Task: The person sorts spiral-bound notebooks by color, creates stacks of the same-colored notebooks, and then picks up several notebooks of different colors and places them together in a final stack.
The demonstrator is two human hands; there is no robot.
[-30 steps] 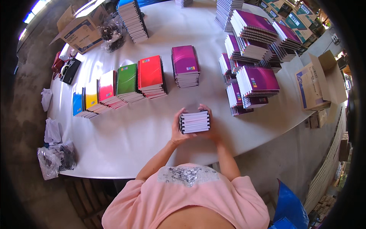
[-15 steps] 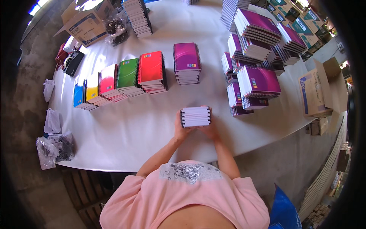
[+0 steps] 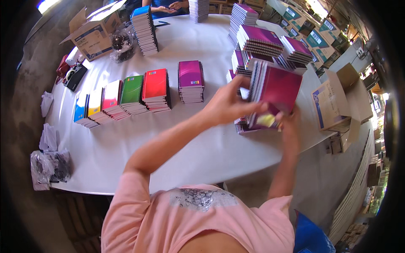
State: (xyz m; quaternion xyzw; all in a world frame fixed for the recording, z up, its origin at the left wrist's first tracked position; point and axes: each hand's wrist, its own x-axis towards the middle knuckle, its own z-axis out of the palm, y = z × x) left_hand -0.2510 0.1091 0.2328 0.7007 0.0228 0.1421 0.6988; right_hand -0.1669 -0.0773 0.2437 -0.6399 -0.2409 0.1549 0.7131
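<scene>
Both my hands grip a small stack of purple spiral notebooks (image 3: 280,86), raised over the right side of the table and tilted so the top cover shows. My left hand (image 3: 236,103) clasps its left, spiral-bound side, with the fingers spread along it. At the lower right corner, my right hand (image 3: 289,119) is wrapped around the edge. Behind and beneath the held stack stand piles of purple notebooks (image 3: 259,40), partly hidden by it. A separate purple notebook stack (image 3: 190,78) stands left of my left hand.
Red (image 3: 155,86), green (image 3: 132,90), pink, yellow and blue notebook stacks form a row at the left. A tall blue-topped stack (image 3: 143,31) stands behind, near an open carton (image 3: 93,40). Another open carton (image 3: 331,103) is at the right edge. A person's hands (image 3: 168,7) show across the table.
The notebooks in my hands have moved from the front middle to the right piles, and have turned from page edges to cover facing up. The view has shifted, bringing a person's hands into sight.
</scene>
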